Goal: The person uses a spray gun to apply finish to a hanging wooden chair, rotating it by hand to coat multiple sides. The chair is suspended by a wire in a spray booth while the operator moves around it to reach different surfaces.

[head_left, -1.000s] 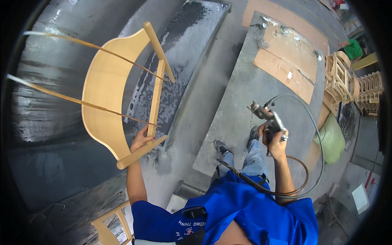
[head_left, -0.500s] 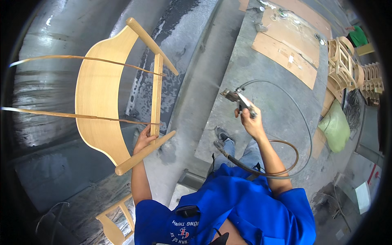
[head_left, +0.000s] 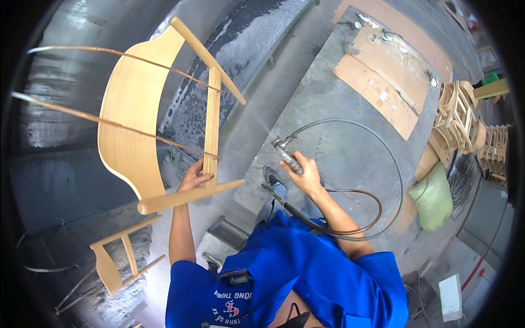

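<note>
A pale wooden chair back frame (head_left: 128, 104) hangs at the left, with a curved panel, two round tapered legs and a crossbar (head_left: 211, 123). Two thin brownish hanging rods (head_left: 117, 124) reach to the crossbar. My left hand (head_left: 196, 176) is closed around the near end of that bar, beside the near leg. In my right hand (head_left: 306, 174) is a metal spray gun (head_left: 287, 156), its nozzle toward the frame and apart from it. Faint mist shows ahead of the nozzle. A grey hose (head_left: 383, 143) loops from the gun to the right and back toward my waist.
Behind the frame stands a wet metal wall (head_left: 60, 131) above a trough of foamy water (head_left: 240, 38). A second wooden frame (head_left: 128, 254) hangs at lower left. Cardboard sheets (head_left: 377, 98) lie on the floor; stacked wooden frames (head_left: 456, 117) and a green sack (head_left: 435, 199) are at right.
My right hand and the spray gun have moved left, closer to the frame, and the gun has turned. The near leg sits at a flatter angle. My left hand keeps its hold on the crossbar.
</note>
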The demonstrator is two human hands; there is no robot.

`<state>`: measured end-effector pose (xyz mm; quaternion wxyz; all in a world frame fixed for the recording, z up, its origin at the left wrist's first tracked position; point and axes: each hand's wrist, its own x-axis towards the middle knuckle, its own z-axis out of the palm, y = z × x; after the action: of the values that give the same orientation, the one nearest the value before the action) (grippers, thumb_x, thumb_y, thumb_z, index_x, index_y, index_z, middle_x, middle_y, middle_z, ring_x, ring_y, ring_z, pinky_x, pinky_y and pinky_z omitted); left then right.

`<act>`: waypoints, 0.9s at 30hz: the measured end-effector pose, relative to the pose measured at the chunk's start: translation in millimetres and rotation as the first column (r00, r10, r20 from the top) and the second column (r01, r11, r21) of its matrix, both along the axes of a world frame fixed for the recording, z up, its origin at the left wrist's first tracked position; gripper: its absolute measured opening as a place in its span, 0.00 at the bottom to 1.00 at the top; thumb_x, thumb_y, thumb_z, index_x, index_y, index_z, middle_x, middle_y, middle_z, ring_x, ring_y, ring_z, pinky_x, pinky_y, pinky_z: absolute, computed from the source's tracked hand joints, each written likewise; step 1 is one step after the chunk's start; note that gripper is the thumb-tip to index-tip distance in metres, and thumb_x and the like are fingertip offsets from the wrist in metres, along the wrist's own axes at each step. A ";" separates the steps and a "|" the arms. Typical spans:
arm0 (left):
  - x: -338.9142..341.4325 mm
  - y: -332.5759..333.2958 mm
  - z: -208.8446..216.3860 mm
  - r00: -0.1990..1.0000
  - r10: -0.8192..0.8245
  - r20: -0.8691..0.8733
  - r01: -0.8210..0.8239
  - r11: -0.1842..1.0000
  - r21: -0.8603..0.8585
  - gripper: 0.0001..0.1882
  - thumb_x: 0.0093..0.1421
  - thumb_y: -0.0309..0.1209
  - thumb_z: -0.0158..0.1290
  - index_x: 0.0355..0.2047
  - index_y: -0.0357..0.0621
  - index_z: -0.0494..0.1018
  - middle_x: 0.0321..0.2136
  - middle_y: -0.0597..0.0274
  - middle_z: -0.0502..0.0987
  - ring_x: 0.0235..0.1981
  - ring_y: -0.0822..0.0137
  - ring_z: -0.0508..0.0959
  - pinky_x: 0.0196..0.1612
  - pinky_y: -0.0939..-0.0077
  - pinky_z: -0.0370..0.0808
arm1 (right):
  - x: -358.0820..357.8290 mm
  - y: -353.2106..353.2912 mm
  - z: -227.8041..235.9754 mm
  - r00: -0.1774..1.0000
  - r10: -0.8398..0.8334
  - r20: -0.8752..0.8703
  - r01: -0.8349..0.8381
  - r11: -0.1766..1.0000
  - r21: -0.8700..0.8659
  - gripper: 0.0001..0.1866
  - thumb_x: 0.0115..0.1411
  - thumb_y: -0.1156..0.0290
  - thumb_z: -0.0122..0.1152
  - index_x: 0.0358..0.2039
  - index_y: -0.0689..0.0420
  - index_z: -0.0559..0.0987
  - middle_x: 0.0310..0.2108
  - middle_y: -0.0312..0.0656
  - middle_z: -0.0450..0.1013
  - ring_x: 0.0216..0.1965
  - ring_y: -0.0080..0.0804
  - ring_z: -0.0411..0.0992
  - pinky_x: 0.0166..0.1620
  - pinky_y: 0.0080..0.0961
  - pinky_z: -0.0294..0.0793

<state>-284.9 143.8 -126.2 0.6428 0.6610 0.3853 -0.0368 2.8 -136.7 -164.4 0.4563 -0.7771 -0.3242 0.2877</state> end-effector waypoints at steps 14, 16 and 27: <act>64.2 -131.0 10.4 0.961 0.256 0.106 -0.263 0.964 0.052 0.38 0.59 0.31 0.64 0.69 0.36 0.65 0.55 0.58 0.77 0.54 0.68 0.77 0.56 0.74 0.74 | -4.4 -40.5 26.8 0.960 0.167 0.224 -0.200 0.971 0.133 0.20 0.62 0.54 0.68 0.38 0.60 0.76 0.34 0.52 0.80 0.34 0.61 0.79 0.35 0.51 0.77; 65.2 -134.3 12.3 0.959 0.280 0.030 -0.282 0.957 0.075 0.38 0.59 0.30 0.64 0.69 0.36 0.65 0.55 0.58 0.78 0.54 0.68 0.77 0.56 0.74 0.74 | -3.6 -37.4 21.4 0.956 0.213 0.204 -0.222 0.975 0.025 0.21 0.63 0.52 0.67 0.37 0.60 0.76 0.32 0.54 0.80 0.34 0.61 0.79 0.36 0.52 0.77; 65.0 -130.6 3.5 0.965 0.263 0.014 -0.263 0.960 0.101 0.39 0.58 0.30 0.63 0.70 0.38 0.64 0.55 0.56 0.78 0.52 0.68 0.79 0.55 0.73 0.75 | -0.5 -51.6 -2.3 0.947 0.256 0.194 -0.238 0.965 -0.113 0.27 0.65 0.45 0.62 0.36 0.62 0.78 0.26 0.60 0.79 0.34 0.63 0.79 0.39 0.53 0.78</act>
<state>-219.9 13.2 -122.7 0.6077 0.6359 0.4708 0.0689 2.3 -188.3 -166.7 0.3457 -0.7754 -0.4519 0.2742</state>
